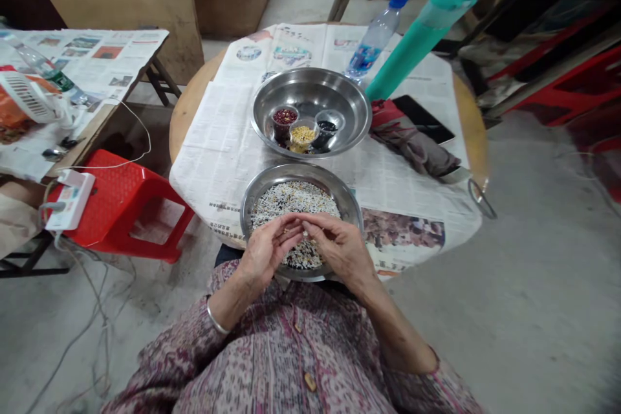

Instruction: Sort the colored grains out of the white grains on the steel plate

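My left hand (pixel 268 247) is cupped, palm up, over the near side of a shallow metal basin (pixel 356 210). Its fingers are stretched out, and whether grains lie in the palm is too small to tell. My right hand (pixel 342 247) meets it at the fingertips, thumb and fingers pinched together; what they hold, if anything, is hidden. Below both hands, white rice mixed with yellow and dark grains (pixel 295 200) covers the basin's bottom. Behind stands a larger metal basin (pixel 334 87) containing cups of red beans (pixel 284 117), yellow kernels (pixel 303 134) and black beans (pixel 326 125).
Newspaper (pixel 208 149) covers the round table. A water bottle (pixel 373 39), a tall teal bottle-like container (pixel 417 39), a folded umbrella (pixel 412 142) and a dark tablet (pixel 422 118) lie behind and right. A red stool (pixel 130 207) with a power strip (pixel 72 200) stands left.
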{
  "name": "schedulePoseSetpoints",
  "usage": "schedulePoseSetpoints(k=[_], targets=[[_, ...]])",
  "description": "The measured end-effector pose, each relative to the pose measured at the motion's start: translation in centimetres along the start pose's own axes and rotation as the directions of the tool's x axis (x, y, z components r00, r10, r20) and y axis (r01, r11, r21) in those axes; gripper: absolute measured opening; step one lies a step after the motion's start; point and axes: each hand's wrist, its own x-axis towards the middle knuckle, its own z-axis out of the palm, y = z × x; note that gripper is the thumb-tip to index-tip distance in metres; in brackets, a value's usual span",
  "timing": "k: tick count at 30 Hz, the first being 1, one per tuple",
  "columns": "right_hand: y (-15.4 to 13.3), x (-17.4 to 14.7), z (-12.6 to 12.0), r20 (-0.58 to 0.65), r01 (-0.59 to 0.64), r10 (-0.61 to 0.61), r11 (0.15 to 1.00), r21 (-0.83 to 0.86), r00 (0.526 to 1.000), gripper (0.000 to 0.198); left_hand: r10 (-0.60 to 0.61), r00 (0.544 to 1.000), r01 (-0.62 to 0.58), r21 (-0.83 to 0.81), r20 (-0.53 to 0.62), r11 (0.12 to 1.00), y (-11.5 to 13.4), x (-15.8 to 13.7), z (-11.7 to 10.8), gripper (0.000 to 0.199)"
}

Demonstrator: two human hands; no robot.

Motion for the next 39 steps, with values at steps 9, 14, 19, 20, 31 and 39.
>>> schedulePoseSetpoints(k=[9,14,19,20,31,39], targets=[[1.8,-0.1,-0.9,-0.147,-0.039,0.009,0.979,-0.200,0.989,0.026,-0.019,1.000,0.019,0.031,0.007,0.999,1.0,-0.8,-1.1,0.022],[0.7,-0.6,-0.9,-0.152,0.048,-0.091,0.963,-0.264,0.984,0.022,0.020,0.998,-0.023,0.053,0.053,0.998,1.0,-1.4,-1.1,0.026],[-0.9,-1.4,-0.3,-0.109,0.166,-0.206,0.941,-0.297,0.973,0.019,0.143,0.983,-0.162,0.178,0.113,0.971,0.9,-1.5,-0.8,0.026],[-0.9,-1.5,-0.2,-0.105,0.178,-0.218,0.936,-0.303,0.970,0.019,0.186,0.974,-0.214,0.249,0.130,0.945,1.0,-1.4,-0.9,0.026],[3.3,-2.9,-0.7,-0.069,0.348,-0.458,0.756,-0.554,0.886,0.019,0.212,0.683,-0.656,0.715,0.699,-0.243,2.6,-1.4,-1.1,0.061],[5.6,-3.3,-1.9,-0.112,0.447,-0.624,0.663,-0.601,0.774,0.012,0.360,0.731,-0.583,0.805,0.580,-0.115,3.3,0.8,-1.2,0.038]])
